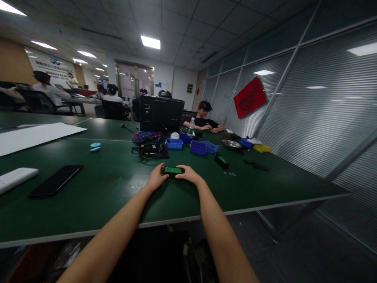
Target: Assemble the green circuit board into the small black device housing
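Observation:
A small black device with a green top (172, 170) lies on the dark green table (112, 188). My left hand (157, 177) grips its left end with curled fingers. My right hand (188, 174) holds its right end the same way. Both forearms reach out from the near table edge. A second, similar green-topped device (222, 160) sits to the right, apart from my hands.
Blue bins (203, 147), a tangle of cables with a black box (149, 149), a monitor's back (161, 113), a metal bowl (231, 144) and a yellow tray (261, 147) stand beyond. A black phone (55, 180) and white slab (16, 177) lie left. People sit across and at far tables.

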A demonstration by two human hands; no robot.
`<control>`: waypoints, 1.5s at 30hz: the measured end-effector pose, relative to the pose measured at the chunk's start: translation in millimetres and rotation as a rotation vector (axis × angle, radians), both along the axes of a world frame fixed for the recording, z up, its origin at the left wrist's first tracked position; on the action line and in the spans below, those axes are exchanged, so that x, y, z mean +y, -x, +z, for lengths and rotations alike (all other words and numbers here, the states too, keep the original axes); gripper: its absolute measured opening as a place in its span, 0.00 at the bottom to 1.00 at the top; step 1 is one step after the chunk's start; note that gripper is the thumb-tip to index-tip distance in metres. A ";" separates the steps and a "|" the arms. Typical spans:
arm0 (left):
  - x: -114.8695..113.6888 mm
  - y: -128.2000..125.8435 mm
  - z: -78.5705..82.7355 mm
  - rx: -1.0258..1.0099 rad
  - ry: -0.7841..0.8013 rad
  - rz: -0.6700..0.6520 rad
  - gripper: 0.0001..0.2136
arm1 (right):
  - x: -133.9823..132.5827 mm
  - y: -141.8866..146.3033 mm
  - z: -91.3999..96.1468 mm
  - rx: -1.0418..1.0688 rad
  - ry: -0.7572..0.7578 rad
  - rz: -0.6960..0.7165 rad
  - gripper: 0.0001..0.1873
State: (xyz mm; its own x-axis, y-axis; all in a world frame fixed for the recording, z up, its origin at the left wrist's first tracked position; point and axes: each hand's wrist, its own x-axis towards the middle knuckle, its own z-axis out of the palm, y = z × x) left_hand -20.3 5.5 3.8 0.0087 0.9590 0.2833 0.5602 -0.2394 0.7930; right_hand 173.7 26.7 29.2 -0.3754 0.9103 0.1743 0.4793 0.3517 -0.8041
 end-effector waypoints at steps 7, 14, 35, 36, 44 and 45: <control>5.2 2.2 -5.6 -0.006 0.008 0.049 0.28 | 10.6 -14.9 -4.2 -0.209 -0.063 -0.435 0.25; 8.3 4.1 -10.4 0.000 -0.002 0.033 0.26 | 18.9 -42.9 -4.9 -0.311 0.040 -0.760 0.33; 5.1 3.3 -6.5 0.049 0.007 0.025 0.24 | 9.0 -26.6 2.7 -0.347 0.034 -0.826 0.19; 5.1 3.4 -6.6 0.052 0.005 0.026 0.24 | 8.4 -25.8 3.6 -0.336 0.040 -0.816 0.18; 5.6 4.4 -8.3 0.047 -0.018 0.019 0.23 | 3.7 -16.3 4.0 -0.328 -0.011 -0.677 0.17; 5.5 4.4 -8.1 0.046 -0.019 0.018 0.23 | 2.8 -13.6 3.2 -0.345 -0.028 -0.648 0.18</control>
